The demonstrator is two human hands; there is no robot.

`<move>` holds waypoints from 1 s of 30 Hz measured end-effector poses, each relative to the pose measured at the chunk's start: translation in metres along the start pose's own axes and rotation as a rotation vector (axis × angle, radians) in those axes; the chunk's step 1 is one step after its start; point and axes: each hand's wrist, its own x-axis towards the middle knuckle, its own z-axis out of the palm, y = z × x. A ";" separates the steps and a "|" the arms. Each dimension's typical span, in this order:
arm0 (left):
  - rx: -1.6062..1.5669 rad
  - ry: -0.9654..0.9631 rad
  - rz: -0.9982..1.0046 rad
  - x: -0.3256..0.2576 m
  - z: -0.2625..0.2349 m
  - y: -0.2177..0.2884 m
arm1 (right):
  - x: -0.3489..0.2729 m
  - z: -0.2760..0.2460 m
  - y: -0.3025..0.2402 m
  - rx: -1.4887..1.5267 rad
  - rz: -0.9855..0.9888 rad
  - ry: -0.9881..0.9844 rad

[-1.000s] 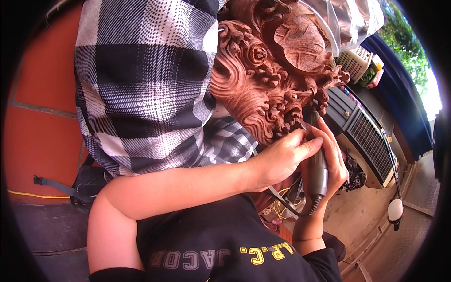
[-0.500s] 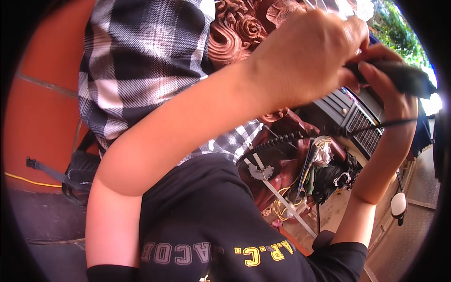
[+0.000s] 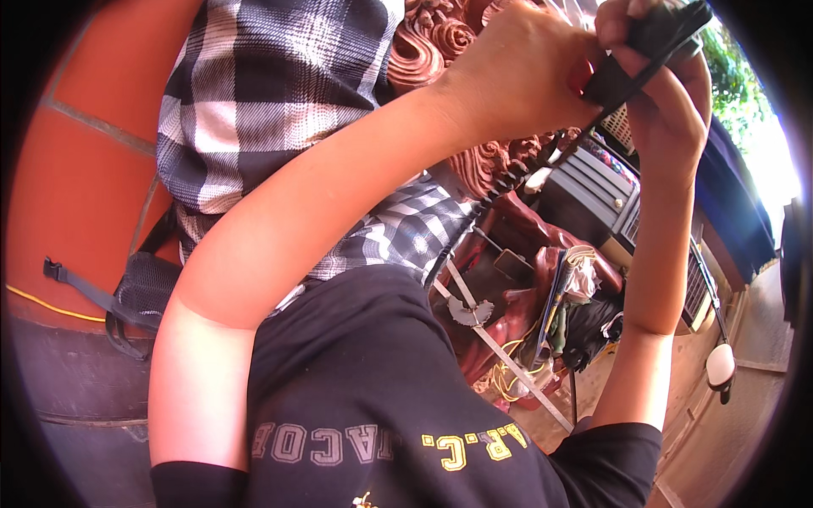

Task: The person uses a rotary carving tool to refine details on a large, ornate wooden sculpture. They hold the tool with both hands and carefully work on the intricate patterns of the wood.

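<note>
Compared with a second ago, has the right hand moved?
Yes: the right hand has moved up and right in the view, from left of the grey slatted unit to above it.

A person wears a black shirt (image 3: 351, 364) with block lettering (image 3: 351, 445) across the chest, part bright yellow and part muted grey (a small gold-toned motif (image 3: 364, 500) sits close by), its short black sleeves (image 3: 614, 451) ending above the elbows, with loose black-and-white plaid bottoms (image 3: 271, 102) in broad checks covering the legs
</note>
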 end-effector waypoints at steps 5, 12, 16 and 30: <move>0.137 -0.061 -0.070 -0.007 0.019 -0.011 | -0.002 0.006 0.019 -0.060 -0.188 -0.051; -0.148 0.135 -0.021 -0.008 0.002 0.002 | 0.003 -0.014 0.031 -0.098 -0.126 -0.133; 0.057 0.203 0.006 -0.007 0.018 -0.017 | -0.003 -0.017 0.037 -0.152 -0.071 -0.083; 0.163 0.087 -0.145 -0.008 0.031 -0.011 | -0.014 -0.037 0.039 -0.036 0.127 -0.030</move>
